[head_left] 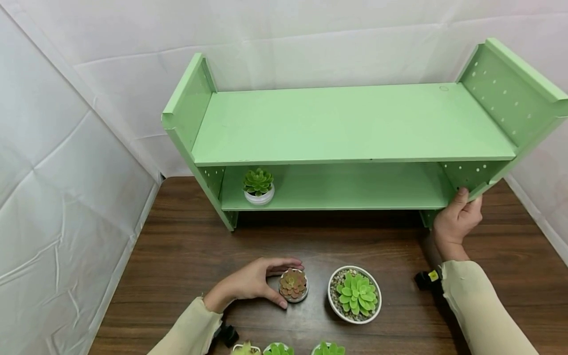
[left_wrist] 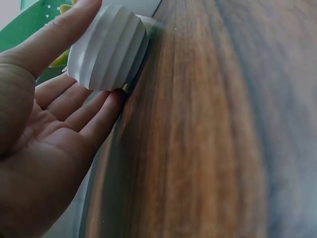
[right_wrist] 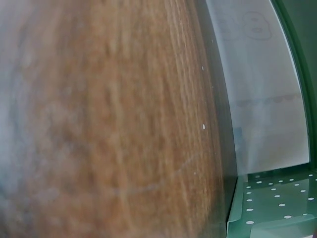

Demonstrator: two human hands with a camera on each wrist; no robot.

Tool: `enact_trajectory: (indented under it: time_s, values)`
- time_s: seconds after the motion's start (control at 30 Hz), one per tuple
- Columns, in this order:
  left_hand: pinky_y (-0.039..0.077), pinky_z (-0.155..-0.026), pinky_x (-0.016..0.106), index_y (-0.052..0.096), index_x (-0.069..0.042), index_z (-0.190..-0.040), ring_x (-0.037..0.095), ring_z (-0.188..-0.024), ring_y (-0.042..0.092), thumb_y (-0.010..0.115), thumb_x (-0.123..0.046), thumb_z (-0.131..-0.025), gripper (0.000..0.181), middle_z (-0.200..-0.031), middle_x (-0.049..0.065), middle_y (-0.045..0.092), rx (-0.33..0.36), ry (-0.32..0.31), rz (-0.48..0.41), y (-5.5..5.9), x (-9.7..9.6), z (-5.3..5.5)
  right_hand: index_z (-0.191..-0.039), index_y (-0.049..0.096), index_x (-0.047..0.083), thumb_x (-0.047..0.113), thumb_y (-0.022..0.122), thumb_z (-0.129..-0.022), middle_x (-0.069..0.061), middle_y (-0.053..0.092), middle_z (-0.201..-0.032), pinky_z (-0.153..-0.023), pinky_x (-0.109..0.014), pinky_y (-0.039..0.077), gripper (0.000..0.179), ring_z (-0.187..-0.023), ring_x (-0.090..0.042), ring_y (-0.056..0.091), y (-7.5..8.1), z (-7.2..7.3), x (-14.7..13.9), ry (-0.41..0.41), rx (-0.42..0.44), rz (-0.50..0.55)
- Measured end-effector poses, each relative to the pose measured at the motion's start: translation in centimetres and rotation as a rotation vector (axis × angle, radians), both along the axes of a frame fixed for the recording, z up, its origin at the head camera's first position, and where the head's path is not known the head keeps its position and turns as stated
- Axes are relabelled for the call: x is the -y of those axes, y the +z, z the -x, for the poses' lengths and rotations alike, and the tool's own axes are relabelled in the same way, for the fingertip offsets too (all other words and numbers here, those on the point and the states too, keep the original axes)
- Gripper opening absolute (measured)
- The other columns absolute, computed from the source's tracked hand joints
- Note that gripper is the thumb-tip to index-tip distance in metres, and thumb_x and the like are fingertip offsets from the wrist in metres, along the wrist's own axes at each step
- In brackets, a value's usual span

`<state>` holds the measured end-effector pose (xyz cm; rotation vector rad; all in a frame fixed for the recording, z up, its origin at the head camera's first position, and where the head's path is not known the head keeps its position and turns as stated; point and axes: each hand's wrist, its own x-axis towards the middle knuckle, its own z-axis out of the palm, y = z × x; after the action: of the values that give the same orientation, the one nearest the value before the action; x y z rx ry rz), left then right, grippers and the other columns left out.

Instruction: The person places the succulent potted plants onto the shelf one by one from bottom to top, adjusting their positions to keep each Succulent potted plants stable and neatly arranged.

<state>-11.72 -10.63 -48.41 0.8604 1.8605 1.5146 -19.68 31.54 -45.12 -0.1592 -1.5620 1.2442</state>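
My left hand (head_left: 255, 278) curves round a small pot with a reddish-brown succulent (head_left: 293, 284), thumb in front and fingers behind. In the left wrist view this pot (left_wrist: 108, 49) is white and ribbed, between the thumb and the fingers (left_wrist: 99, 111), at the tabletop. At the right end of a green two-tier shelf (head_left: 355, 123), my right hand (head_left: 457, 222) grips the lower edge of the side panel, thumb upward. The right wrist view shows the perforated panel (right_wrist: 277, 198) but not the hand's grip. A larger white pot with a bright green succulent (head_left: 355, 295) stands right of the small one.
On the shelf's lower tier, at the left, sits a white-potted green succulent (head_left: 259, 186). Several more succulents (head_left: 278, 349) line the near edge of the head view. The dark wooden table (head_left: 177, 256) is backed by white sheeting (head_left: 310, 54).
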Motion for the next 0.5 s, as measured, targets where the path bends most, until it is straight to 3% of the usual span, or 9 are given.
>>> enact_trajectory:
  time_s: [0.23, 0.5]
  values:
    - [0.035, -0.107, 0.030, 0.052, -0.006, -0.141, 0.014, -0.129, 0.047, 0.089, -0.008, -0.070, 0.080, -0.138, 0.000, 0.055, -0.019, 0.027, 0.049, 0.11, -0.23, -0.08, -0.125, 0.066, 0.009, 0.008, 0.045, -0.105, -0.019, 0.068, -0.109, -0.084, -0.023, 0.049, 0.029, -0.094, -0.014, 0.068, -0.23, 0.19, -0.23, -0.001, 0.002, -0.007]
    - [0.037, -0.105, 0.028, 0.061, -0.015, -0.133, 0.010, -0.122, 0.052, 0.091, -0.013, -0.068, 0.072, -0.133, -0.004, 0.060, -0.063, 0.064, 0.128, 0.06, -0.46, -0.11, -0.125, 0.065, 0.008, 0.008, 0.045, -0.105, -0.019, 0.068, -0.110, -0.085, -0.024, 0.049, 0.029, -0.095, -0.015, 0.068, -0.09, 0.08, -0.11, 0.013, -0.001, -0.001]
